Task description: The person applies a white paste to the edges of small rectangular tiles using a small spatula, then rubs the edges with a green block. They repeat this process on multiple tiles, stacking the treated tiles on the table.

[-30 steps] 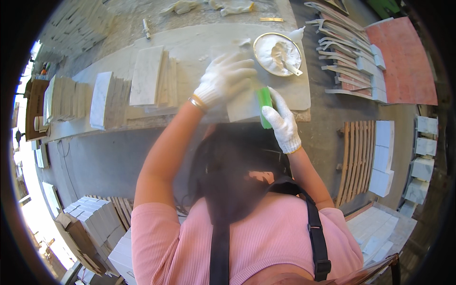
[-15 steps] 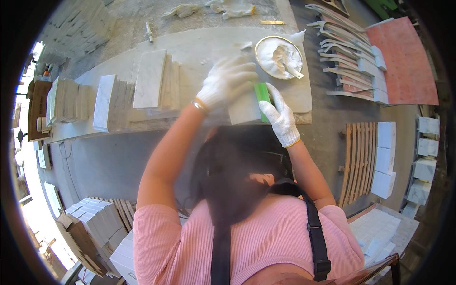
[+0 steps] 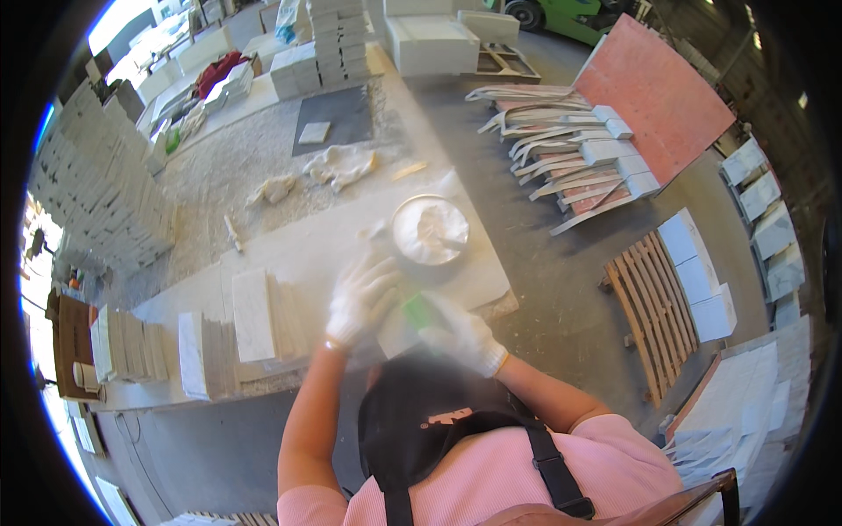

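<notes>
My right hand (image 3: pixel 467 337), in a white knit glove, is closed around a green block (image 3: pixel 416 310) near the table's front edge, though motion blurs its fingers. To its left, my gloved left hand (image 3: pixel 361 300) lies with fingers stretched out and nothing held, over a pale slab on the table. Just beyond both hands stands a round bowl (image 3: pixel 400 206) of white paste. In the bowl the paste (image 3: pixel 425 226) is heaped up. A stack of white marble tiles (image 3: pixel 254 316) stands left of my left hand.
More tile stacks (image 3: pixel 195 355) line the table's front left. Crumpled gloves (image 3: pixel 340 167) and a small stick (image 3: pixel 232 233) lie beyond the bowl. To the right stand a wooden pallet (image 3: pixel 653 307), a rack of bent strips (image 3: pixel 561 153) and a red board (image 3: pixel 653 101).
The view has tilted up and turned, bringing the far table end into sight. My hands have come closer together, and the green block stays with my right hand.
</notes>
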The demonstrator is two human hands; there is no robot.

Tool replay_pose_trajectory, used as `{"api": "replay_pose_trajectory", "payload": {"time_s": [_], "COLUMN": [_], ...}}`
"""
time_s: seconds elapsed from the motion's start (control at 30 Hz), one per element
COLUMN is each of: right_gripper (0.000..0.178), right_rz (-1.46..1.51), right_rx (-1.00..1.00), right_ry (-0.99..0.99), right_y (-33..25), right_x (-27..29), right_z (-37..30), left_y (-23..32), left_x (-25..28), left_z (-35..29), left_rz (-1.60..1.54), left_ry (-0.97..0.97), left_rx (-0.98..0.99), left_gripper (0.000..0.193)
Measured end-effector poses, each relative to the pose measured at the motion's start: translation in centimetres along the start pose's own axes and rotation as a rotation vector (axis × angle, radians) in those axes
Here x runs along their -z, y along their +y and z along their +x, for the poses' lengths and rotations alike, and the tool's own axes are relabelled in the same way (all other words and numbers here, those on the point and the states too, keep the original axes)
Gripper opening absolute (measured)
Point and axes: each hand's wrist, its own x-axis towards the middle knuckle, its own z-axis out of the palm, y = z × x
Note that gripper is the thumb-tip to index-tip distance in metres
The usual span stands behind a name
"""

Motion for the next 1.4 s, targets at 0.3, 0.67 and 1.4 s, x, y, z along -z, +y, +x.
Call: {"api": "replay_pose_trajectory", "payload": {"time_s": [0.3,0.67,1.4], "right_gripper": [0.075,0.074,0.071], "right_rz": [0.094,0.077,0.12], "right_rx": [0.045,0.024,-0.086], "right_ry": [0.016,0.024,-0.019], "right_y": [0.5,-0.3,-1.0], "right_x": [-0.5,0.0,0.5], "right_z": [0.7,0.3,0.4], "left_y": [-0.2,0.3,-0.3], "left_x": [-0.5,0.0,-0.8], "left_z": [-0.2,0.1,-0.6], "left_rz": [0.037,0.038,0.138], "left_ry": [0.008,0.033,0.013], "left_rx": [0.004,-0.031,0.007], "left_gripper": [0.03,0.028,0.03]}}
